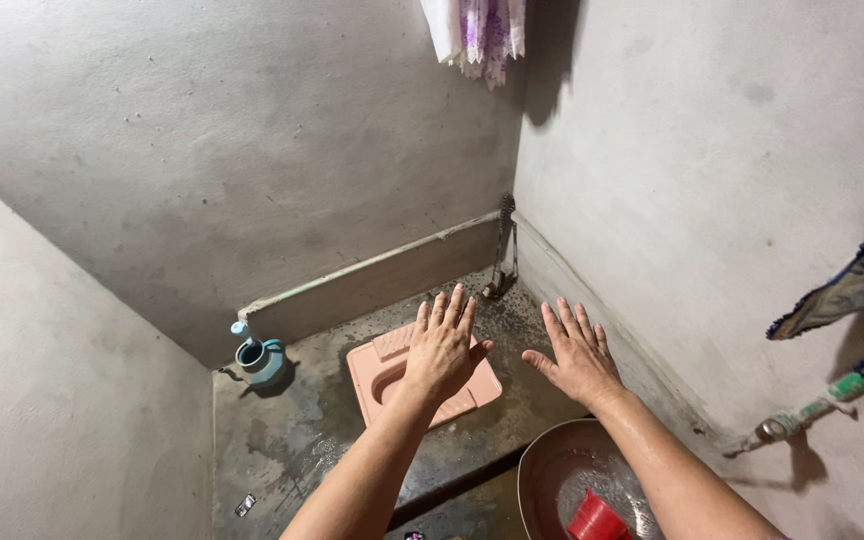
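I hold both hands out flat, palms down, fingers spread, gripping nothing. My left hand (442, 345) hovers over the pink squat toilet pan (387, 380) set in the wet concrete floor (292, 430). My right hand (577, 352) is near the right wall, above a metal basin (552, 470) containing a red cup (595, 520). A blue water jug (260, 358) stands in the far left corner.
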